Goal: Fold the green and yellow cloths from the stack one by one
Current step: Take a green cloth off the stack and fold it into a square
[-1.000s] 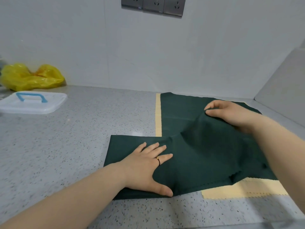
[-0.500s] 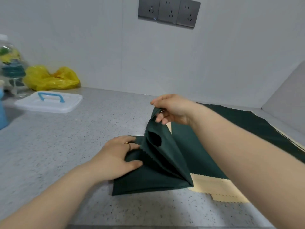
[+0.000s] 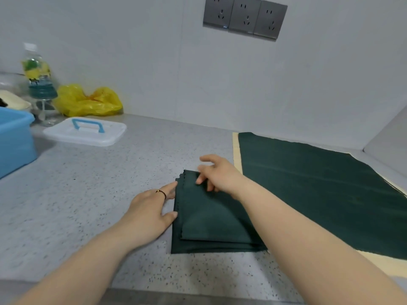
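Note:
A dark green cloth point(image 3: 211, 221) lies folded into a narrow rectangle on the speckled counter point(image 3: 110, 194), its zigzag edges at the left. My left hand point(image 3: 152, 210) rests flat beside that left edge, fingertips touching it. My right hand point(image 3: 218, 175) is over the cloth's far corner, fingers loosely spread, fingertips on the fabric. To the right lies the stack: a flat green cloth point(image 3: 319, 194) on top of a pale yellow cloth point(image 3: 236, 155) that shows along the left and near edges.
A white lid with a blue handle point(image 3: 86, 130), a blue tub point(image 3: 13, 139), a yellow plastic bag point(image 3: 88, 100) and a bottle point(image 3: 38, 78) stand at the back left. Wall sockets point(image 3: 244, 18) are above. The counter's front edge runs along the bottom.
My right hand carried the lifted half of the green cloth over to the left and laid it down, then let go. My left hand slid off the cloth to its left edge.

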